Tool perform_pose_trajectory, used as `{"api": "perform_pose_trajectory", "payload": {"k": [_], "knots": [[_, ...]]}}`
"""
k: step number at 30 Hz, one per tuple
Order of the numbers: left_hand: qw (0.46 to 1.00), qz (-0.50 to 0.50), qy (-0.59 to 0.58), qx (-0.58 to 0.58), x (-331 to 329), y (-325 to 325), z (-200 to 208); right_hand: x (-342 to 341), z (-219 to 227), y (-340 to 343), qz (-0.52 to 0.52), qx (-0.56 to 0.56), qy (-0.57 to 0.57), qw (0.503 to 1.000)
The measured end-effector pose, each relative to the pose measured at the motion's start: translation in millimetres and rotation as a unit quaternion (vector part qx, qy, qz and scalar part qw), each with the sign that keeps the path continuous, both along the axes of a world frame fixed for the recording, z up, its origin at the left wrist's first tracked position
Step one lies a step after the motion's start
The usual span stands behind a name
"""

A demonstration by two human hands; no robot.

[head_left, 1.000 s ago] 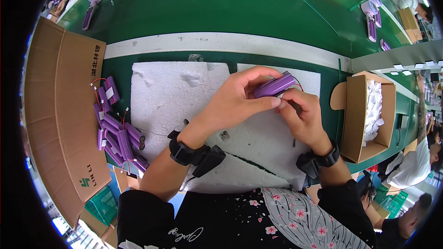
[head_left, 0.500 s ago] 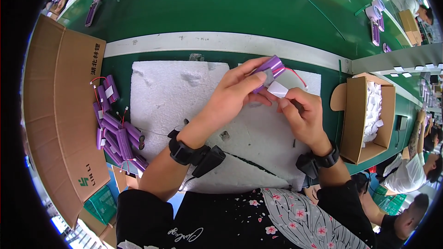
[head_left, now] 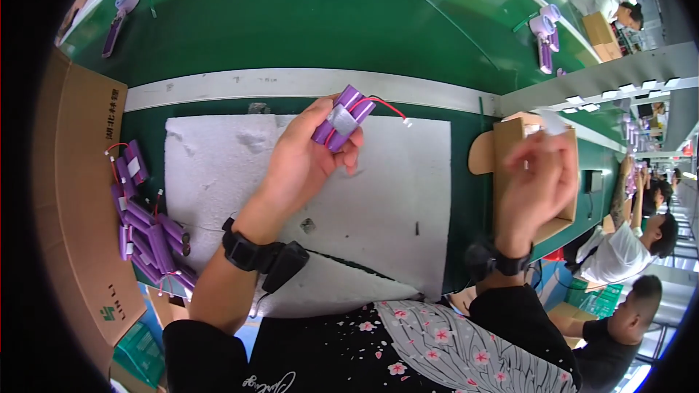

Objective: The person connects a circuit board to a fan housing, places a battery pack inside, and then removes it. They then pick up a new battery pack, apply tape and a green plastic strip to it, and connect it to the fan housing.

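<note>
My left hand point(head_left: 306, 131) grips a purple battery pack point(head_left: 344, 118) above the white foam sheet. A grey patch sits on the pack's upper face, and a red and black lead runs from it to a small white plug. My right hand point(head_left: 539, 175), smeared by motion, hovers over the cardboard box point(head_left: 513, 175) on the right. At its fingertips is a blurred white slip point(head_left: 553, 122); whether the fingers still hold it is unclear. Much of the box's inside is hidden behind this hand.
Several purple battery packs point(head_left: 160, 244) with leads lie piled left of the foam sheet point(head_left: 393, 196). A tall cardboard flap point(head_left: 80, 196) stands beyond them. Across the back runs a pale rail point(head_left: 306, 81). Co-workers point(head_left: 619, 247) sit at the right.
My right hand has moved away from the battery pack to the right, over the box, with the white slip. The view has shifted; the left hand still holds the pack, its grey patch now uncovered.
</note>
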State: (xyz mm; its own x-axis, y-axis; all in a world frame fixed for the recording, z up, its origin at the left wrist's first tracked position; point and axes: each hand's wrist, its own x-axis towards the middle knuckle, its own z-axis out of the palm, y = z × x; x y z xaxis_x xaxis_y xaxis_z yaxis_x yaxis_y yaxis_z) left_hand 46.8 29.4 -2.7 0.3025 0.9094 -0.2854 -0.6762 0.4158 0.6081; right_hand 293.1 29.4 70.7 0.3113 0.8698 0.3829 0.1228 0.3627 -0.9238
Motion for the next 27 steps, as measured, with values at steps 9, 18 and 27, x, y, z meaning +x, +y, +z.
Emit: {"api": "perform_pose_trajectory", "payload": {"k": [9, 18, 27], "knots": [[0.999, -0.027, 0.034, 0.012, 5.9, 1.7, 0.3, 80.7, 47.3, -18.1, -0.117, -0.278, -0.437, 0.848], [0.981, -0.113, 0.145, 0.062, 7.6, -0.3, 7.8, -55.4, -41.9, -18.8, 0.261, -0.234, -0.171, 0.921], [0.951, -0.138, 0.214, 0.177, 22.9, -12.9, 9.0, -32.1, -75.4, -19.8, 0.266, -0.145, -0.028, 0.953]]}}
